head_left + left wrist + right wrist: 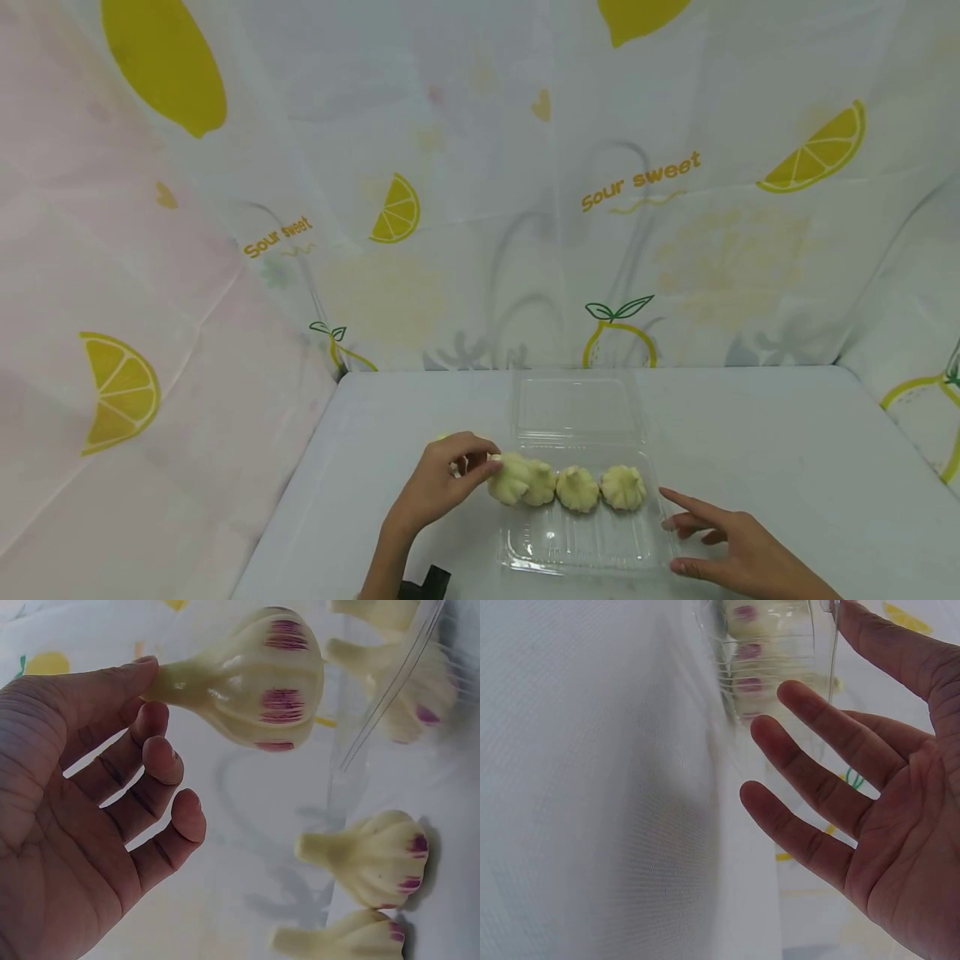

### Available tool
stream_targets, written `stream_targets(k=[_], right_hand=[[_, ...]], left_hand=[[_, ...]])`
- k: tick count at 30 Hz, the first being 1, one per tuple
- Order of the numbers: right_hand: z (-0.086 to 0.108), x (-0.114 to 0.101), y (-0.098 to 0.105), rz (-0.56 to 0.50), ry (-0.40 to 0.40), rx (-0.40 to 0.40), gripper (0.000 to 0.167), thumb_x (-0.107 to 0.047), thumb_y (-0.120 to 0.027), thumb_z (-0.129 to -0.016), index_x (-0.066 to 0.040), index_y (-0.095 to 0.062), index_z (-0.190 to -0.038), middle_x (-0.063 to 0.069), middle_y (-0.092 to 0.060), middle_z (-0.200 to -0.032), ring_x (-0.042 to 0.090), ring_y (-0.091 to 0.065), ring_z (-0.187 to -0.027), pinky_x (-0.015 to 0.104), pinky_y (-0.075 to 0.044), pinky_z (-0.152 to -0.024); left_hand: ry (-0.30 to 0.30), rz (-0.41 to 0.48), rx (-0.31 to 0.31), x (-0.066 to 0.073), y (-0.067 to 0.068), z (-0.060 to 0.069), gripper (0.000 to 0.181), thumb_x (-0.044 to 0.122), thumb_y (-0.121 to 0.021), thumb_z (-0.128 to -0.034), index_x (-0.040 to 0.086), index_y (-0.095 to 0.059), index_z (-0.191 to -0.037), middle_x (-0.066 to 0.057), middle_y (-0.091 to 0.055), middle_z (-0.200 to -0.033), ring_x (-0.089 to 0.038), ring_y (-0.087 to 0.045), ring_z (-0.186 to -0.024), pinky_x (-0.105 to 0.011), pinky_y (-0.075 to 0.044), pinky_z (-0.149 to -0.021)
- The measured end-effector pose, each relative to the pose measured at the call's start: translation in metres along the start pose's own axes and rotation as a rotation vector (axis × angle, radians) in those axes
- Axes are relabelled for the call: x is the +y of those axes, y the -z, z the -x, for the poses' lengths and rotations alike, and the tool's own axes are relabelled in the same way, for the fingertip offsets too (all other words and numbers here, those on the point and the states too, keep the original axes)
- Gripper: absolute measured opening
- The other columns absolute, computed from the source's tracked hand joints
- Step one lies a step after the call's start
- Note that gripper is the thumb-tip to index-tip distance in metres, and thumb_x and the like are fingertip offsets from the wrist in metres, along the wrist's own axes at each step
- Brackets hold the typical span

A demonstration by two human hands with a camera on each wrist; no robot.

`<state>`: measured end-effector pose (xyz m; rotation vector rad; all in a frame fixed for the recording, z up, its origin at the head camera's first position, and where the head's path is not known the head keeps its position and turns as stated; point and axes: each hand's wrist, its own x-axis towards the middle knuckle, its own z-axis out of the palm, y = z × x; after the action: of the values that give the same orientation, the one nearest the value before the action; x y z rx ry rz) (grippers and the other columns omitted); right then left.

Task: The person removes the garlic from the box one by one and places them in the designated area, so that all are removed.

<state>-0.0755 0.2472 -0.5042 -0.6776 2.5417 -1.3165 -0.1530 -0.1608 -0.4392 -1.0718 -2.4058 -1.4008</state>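
The clear box, lid folded toward the table's far edge, holds three garlic bulbs — left hand pinching another bulb by its stem at the box's left edge, right hand spread, empty, at its right.

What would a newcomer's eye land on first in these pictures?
Probably the purple-streaked garlic bulb, pinched by its stem in the person's left hand. Next, likely the open clear plastic box on the white table, with three more bulbs in a row inside. Bright lemon prints decorate the cloth behind.
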Motion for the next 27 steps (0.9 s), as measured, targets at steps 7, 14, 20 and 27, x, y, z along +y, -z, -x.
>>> stream_targets(k=[7,14,20,27], right_hand=[[0.000,0.000,0.000,-0.001,0.010,0.006,0.074,-0.031,-0.074,-0.090,-0.008,-0.038,-0.151,-0.001,-0.069,-0.113,0.002,-0.063,-0.100,0.027,-0.054,-0.072],[0.001,0.000,0.000,0.003,0.019,0.012,0.073,-0.030,-0.074,-0.090,-0.008,-0.039,-0.150,-0.001,-0.070,-0.113,0.003,-0.063,-0.100,0.027,-0.054,-0.072],[0.001,0.001,-0.001,0.003,0.020,0.018,0.073,-0.030,-0.074,-0.089,-0.009,-0.039,-0.150,-0.002,-0.070,-0.112,0.003,-0.063,-0.100,0.027,-0.054,-0.072],[0.001,0.000,-0.001,0.014,0.024,0.025,0.073,-0.031,-0.075,-0.089,-0.009,-0.040,-0.150,-0.002,-0.070,-0.112,0.003,-0.063,-0.099,0.027,-0.054,-0.072]], left_hand=[[0.057,-0.040,0.049,-0.010,0.016,0.008,0.010,0.017,-0.073,-0.0909,0.019,-0.071,-0.100,0.010,-0.061,-0.082,-0.010,-0.055,-0.070,-0.026,-0.049,-0.057],[0.100,-0.092,0.094,-0.019,0.030,0.017,0.010,0.015,-0.074,-0.0902,0.018,-0.071,-0.100,0.011,-0.061,-0.083,-0.009,-0.056,-0.071,-0.026,-0.049,-0.056],[0.115,-0.143,0.131,-0.023,0.041,0.023,0.010,0.015,-0.074,-0.0900,0.019,-0.071,-0.098,0.012,-0.061,-0.083,-0.009,-0.057,-0.072,-0.025,-0.049,-0.056],[0.151,-0.198,0.152,-0.029,0.054,0.030,0.011,0.016,-0.075,-0.0896,0.023,-0.070,-0.097,0.013,-0.060,-0.080,-0.008,-0.056,-0.070,-0.026,-0.048,-0.056]])
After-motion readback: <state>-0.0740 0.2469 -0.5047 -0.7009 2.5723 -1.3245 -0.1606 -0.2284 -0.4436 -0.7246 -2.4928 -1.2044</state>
